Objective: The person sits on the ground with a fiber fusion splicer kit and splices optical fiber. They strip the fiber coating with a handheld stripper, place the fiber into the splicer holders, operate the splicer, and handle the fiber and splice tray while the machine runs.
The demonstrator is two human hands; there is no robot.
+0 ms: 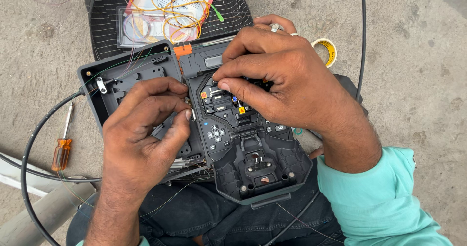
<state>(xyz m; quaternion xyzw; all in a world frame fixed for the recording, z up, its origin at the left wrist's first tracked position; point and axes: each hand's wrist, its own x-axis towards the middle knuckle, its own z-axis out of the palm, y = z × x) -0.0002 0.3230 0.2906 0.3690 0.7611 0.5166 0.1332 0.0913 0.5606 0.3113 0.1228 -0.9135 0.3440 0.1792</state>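
My left hand was curled over the seam between the dark splice tray and the fusion splicer on my lap. Its thumb and forefinger were pressed together at the splicer's left edge, pinched on what looked like a thin fibre; the strand was too fine for me to be sure. Under my left palm lay the tray's grey plate, and just below my wrist a bundle of thin tubes ran out of the tray.

My right hand lay across the top of the splicer, fingers bent down and bunched close over the small clamps in its middle. My fingertips touched the clamp area, but I could not tell whether they gripped anything. Below my right hand sat the button pad and the black heater bay.

Beyond my right knuckles lay a roll of yellow tape on the concrete. Above both hands, a clear packet with coiled yellow cable rested on a striped bag. Well out past my left hand, an orange-handled screwdriver lay beside a black cable.
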